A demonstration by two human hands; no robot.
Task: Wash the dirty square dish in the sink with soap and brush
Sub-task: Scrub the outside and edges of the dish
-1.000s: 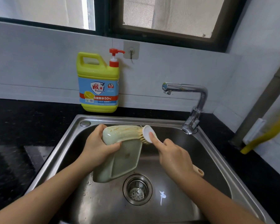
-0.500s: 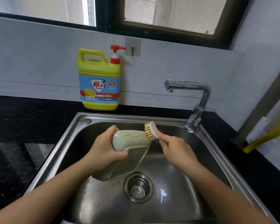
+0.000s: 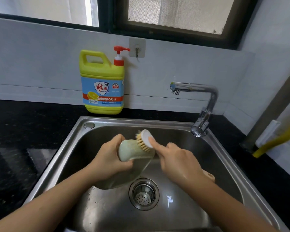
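A black stone counter (image 3: 15,131) runs below a window and a white wall, with a steel sink (image 3: 69,139) set into it. The yellow soap bottle (image 3: 102,84) stands on the counter against the wall, just behind the sink's back rim.

I have the pale green dish (image 3: 132,152) inside the sink, stood on edge and tilted. My left hand (image 3: 110,156) grips its upper corner, fingers over the top edge and thumb on the near face. My right hand (image 3: 176,160) is closed round the brush (image 3: 145,139), forefinger laid straight on the white back of the head. The bristles press on the dish's upper rim, where brownish smears show.

I take this for the scrubbing step, with rinsing not yet done: no water runs from the tap (image 3: 206,104). The next move calls for drawing the bristles down across the dish, then turning it in my left hand to reach the other side. A wet dish may slip, so the hold must be firm.

The sink walls lie well apart from both hands. The tap's spout overhangs the back right, above the brush. The drain (image 3: 144,194) is just beside the dish's lower end. Whether that end touches the sink floor I cannot tell.
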